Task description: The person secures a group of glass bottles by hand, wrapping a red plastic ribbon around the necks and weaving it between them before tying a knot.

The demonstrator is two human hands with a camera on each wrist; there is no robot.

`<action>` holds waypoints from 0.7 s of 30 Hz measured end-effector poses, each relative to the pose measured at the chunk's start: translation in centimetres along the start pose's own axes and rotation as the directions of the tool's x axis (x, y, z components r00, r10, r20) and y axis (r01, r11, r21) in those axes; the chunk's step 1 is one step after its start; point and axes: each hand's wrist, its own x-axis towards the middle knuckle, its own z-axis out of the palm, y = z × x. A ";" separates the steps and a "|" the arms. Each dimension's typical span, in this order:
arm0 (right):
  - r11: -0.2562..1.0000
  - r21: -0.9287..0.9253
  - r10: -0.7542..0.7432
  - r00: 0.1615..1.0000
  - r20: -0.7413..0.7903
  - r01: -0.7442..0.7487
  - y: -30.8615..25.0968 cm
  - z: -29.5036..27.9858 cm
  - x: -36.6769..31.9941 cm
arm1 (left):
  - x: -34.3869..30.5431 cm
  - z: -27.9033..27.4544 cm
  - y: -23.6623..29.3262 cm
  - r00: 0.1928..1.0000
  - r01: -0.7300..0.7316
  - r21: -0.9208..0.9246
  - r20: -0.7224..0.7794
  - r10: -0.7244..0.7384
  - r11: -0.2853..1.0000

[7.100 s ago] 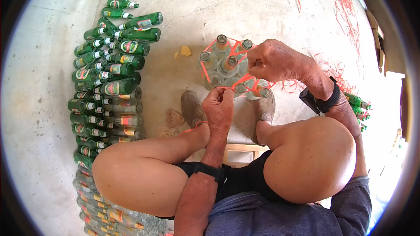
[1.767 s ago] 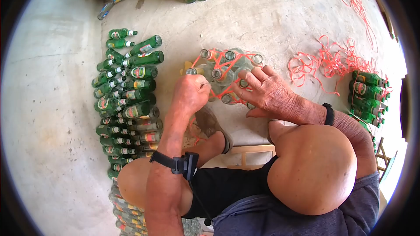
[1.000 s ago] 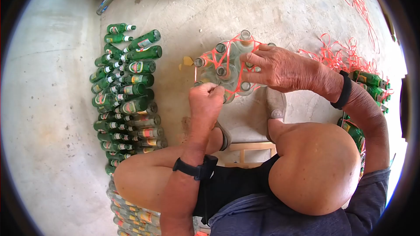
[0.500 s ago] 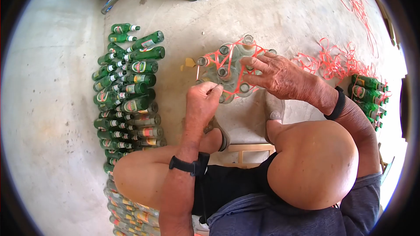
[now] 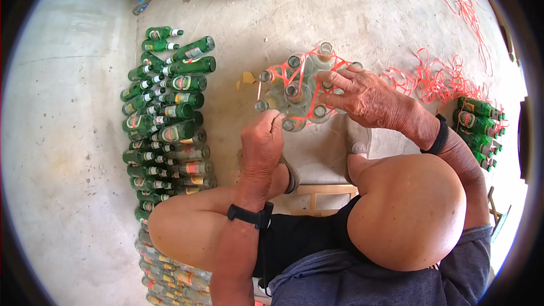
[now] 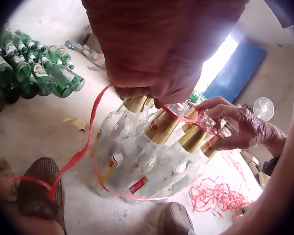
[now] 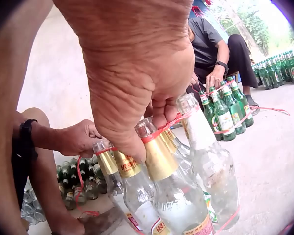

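Note:
Several clear glass bottles (image 7: 171,196) stand upright in a tight bundle on the floor between the feet, some with gold foil necks (image 6: 160,128). Red plastic strap zigzags between their mouths and also rings the bodies lower down. At the near left edge of the bundle, my left hand (image 5: 262,141) pinches the red strap (image 6: 92,117) between thumb and forefinger; a loose length trails down toward the shoe. My right hand (image 5: 368,99) grips a bottle neck at the bundle's right side, its thumb against gold foil in the right wrist view and its fingers bent behind the strapped necks.
Rows of green and clear bottles (image 5: 184,83) lie along the left. Tangled red strap (image 5: 430,76) and strapped green bottles (image 5: 479,119) are at the right. Another person (image 7: 218,58) sits behind a green bundle (image 7: 228,115). My shoes (image 6: 39,188) flank the clear bottles.
The bundle has turned since the oldest frame, and my right hand has moved onto its right-side necks. My left hand has lowered slightly, uncovering a bottle mouth. The other person's hand has left the head view.

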 end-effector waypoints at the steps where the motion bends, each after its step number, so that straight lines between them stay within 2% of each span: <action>1: 1.000 0.003 -0.005 1.000 -0.005 0.005 0.0 0.0 0.1 | -0.1 0.1 -0.1 0.999 -0.023 0.005 -0.023 0.023 1.000; 10: 1.000 0.002 0.007 1.000 -0.026 -0.007 -0.2 -0.2 0.0 | -1.2 -0.9 0.5 0.981 0.187 -0.073 0.059 -0.183 0.980; 13: 0.999 0.052 0.011 0.999 -0.030 -0.009 -0.2 -0.1 0.0 | -1.7 -1.0 -0.1 0.997 0.076 -0.018 0.021 -0.076 0.997; 16: 0.996 0.085 0.024 1.000 0.000 -0.024 -0.3 -0.1 0.1 | -1.7 -1.3 0.7 0.980 0.199 -0.101 0.043 -0.195 0.975; 21: 1.000 0.018 0.014 1.000 0.000 -0.014 -0.7 -0.1 0.0 | -2.3 -0.5 -0.1 0.982 0.187 -0.137 -0.006 -0.190 0.973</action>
